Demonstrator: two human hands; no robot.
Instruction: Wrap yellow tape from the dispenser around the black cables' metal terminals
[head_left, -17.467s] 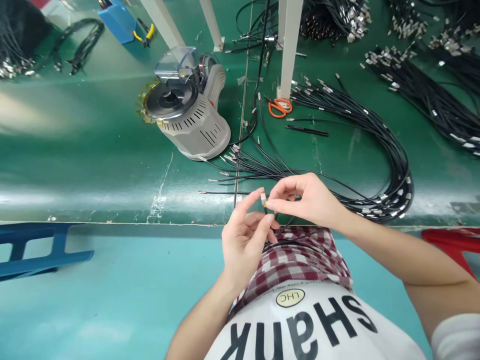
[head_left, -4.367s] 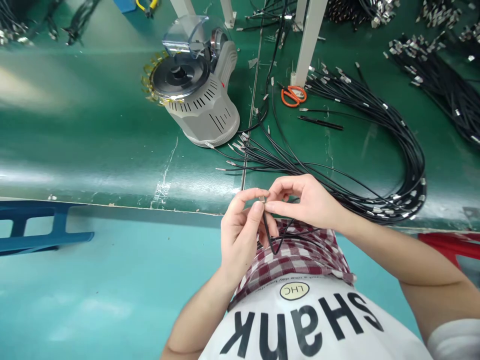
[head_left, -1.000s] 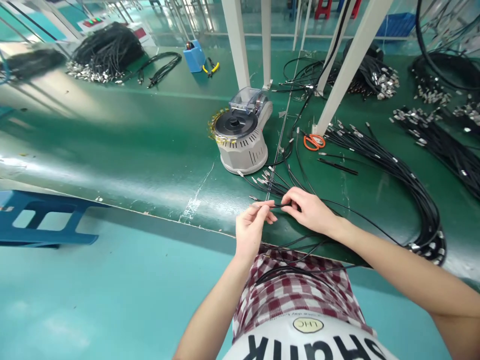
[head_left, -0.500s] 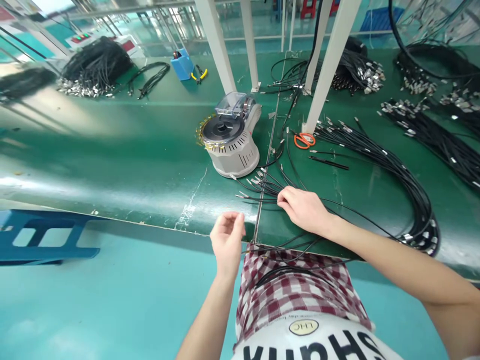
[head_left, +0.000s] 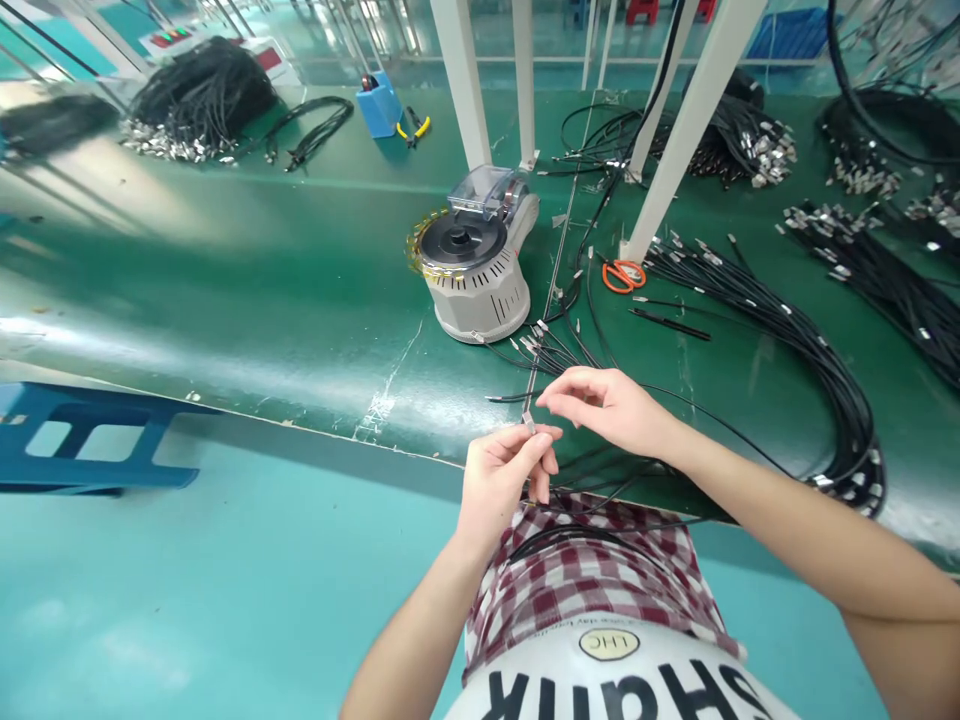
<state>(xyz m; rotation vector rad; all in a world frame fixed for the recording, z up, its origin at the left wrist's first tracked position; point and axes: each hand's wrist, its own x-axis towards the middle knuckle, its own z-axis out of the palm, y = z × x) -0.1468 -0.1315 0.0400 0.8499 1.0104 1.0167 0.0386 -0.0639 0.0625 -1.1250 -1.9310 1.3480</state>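
My left hand is closed in a pinch on the end of a thin black cable with a small metal terminal, just over the near edge of the green table. My right hand hovers just above and to the right of it, fingers loosely curled, thumb and forefinger close together near the terminal; nothing shows in it. Beyond the hands lies a fan of black cables with metal ends. Several black cables drape over my lap.
A grey round tape dispenser stands behind the cable ends. Orange scissors and a black pen-like tool lie right of it. A big loop of cables curves at the right. White posts rise behind. A blue stool stands at the left.
Half a second ago my right hand rested on the cables on the table and my left hand held nothing. Now the left hand pinches a cable end and the right hand has lifted beside it.
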